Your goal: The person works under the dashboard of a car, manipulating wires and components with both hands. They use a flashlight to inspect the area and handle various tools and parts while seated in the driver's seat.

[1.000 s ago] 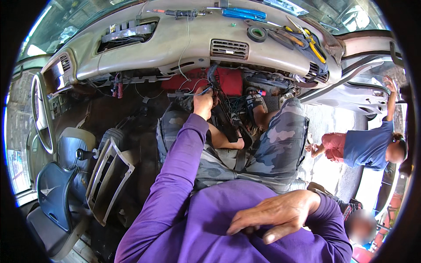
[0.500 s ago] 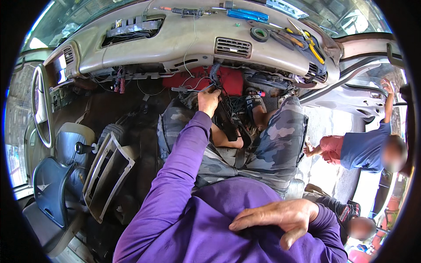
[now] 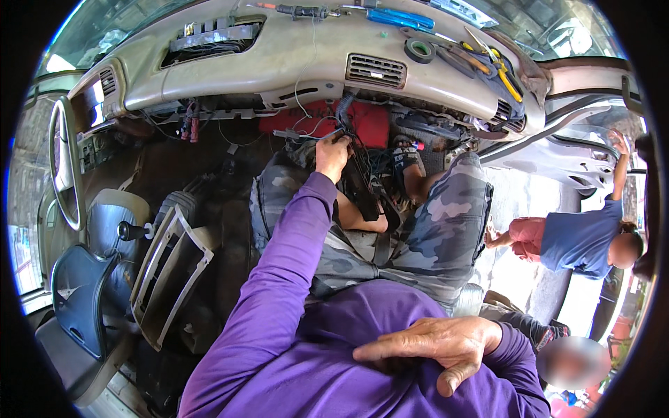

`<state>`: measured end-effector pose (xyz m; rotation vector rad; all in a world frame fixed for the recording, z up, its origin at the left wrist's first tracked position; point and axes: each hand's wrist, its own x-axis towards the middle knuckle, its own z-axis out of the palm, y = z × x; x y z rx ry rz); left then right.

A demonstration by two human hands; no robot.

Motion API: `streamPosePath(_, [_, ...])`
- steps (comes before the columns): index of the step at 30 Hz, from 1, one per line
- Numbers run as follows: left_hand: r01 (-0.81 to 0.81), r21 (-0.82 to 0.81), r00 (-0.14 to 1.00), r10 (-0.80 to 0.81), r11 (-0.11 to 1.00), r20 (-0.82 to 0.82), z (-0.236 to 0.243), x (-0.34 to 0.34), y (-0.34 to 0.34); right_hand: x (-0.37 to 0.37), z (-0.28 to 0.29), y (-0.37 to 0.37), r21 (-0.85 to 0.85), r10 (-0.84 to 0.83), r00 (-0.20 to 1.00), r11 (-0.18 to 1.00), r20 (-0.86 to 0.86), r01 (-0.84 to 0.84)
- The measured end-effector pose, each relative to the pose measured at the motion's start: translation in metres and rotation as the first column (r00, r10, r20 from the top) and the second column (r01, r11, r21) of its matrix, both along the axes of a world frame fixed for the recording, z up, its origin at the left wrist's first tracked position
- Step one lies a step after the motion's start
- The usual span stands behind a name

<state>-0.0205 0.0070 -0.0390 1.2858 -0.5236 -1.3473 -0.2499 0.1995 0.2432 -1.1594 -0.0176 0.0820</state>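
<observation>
My left hand (image 3: 332,156) reaches below the dashboard between my knees, its fingers closed on wires. A dark corrugated wire conduit (image 3: 344,108) comes down from the dash just above it. Thin pale wires and a slim grey piece (image 3: 287,134) lie beside the fingers; what exactly is pinched is partly hidden. More loose wires (image 3: 364,150) hang to the right of that hand, over a black strip. My right hand (image 3: 435,347) is held before my purple shirt, holding nothing, fingers stretched and thumb apart.
On the dashboard (image 3: 279,66) lie a soldering iron (image 3: 293,10), blue-handled screwdrivers (image 3: 397,19), black tape (image 3: 419,49) and yellow-handled pliers (image 3: 505,76). A removed trim frame (image 3: 174,279) stands left, by the gear lever (image 3: 132,231). Two people are outside the open door (image 3: 557,160) at right.
My left hand stays at the wires, with little movement. My right hand has shifted slightly left and remains spread. The person at lower right has moved slightly.
</observation>
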Motion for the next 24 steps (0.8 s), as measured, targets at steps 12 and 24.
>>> streamPosePath(12, [0.079, 0.133, 0.991, -0.064, 0.988, -0.114, 0.004, 0.008, -0.001, 0.001, -0.014, -0.026, 0.039, -0.146, 0.988, 0.989, 0.057, 0.143])
streamPosePath(24, [0.091, 0.11, 0.968, -0.063, 0.99, -0.242, -0.008, 0.011, -0.001, 0.11, -0.18, -0.248, -0.981, -0.65, 0.747, 0.195, -0.142, -0.016])
